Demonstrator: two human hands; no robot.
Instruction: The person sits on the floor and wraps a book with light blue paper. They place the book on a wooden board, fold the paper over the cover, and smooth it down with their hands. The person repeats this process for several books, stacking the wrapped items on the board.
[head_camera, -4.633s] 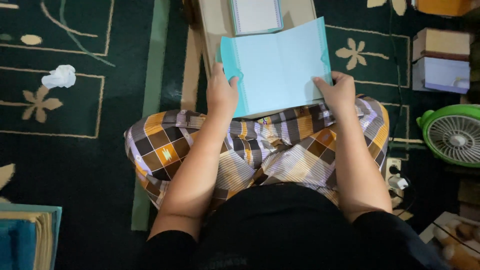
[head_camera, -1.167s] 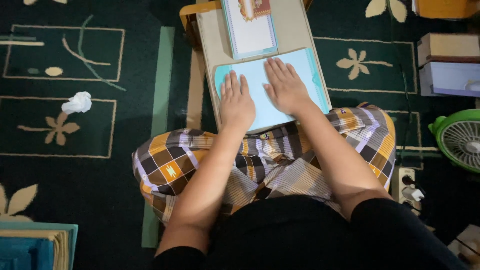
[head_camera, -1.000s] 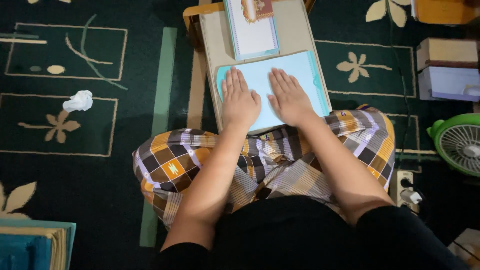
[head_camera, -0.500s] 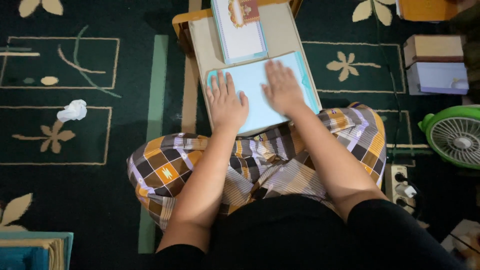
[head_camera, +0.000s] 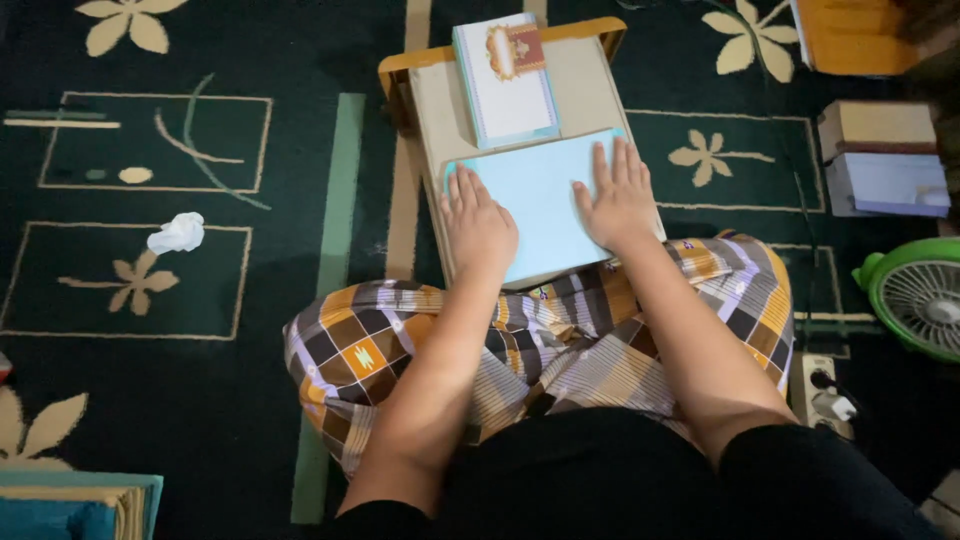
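While both palms lie flat and spread, the left hand (head_camera: 478, 222) and right hand (head_camera: 618, 197) press down on a pale blue sheet (head_camera: 545, 200), gripping nothing. That sheet rests on the near half of a small tan desk (head_camera: 590, 95), its near edge toward the person's checked cloth (head_camera: 540, 335). On the far half of the desk, just beyond the sheet, lies a white booklet (head_camera: 505, 80) with a red and gold crest. Left of the desk, well apart on the dark green carpet (head_camera: 200, 400), sits a crumpled tissue (head_camera: 178, 232). Right of the desk stand stacked boxes (head_camera: 880, 160), and nearer than them a green fan (head_camera: 915, 295) and a white plug strip (head_camera: 825, 392). Far left of the desk, at the picture's near corner, is a stack of teal books (head_camera: 70, 505).
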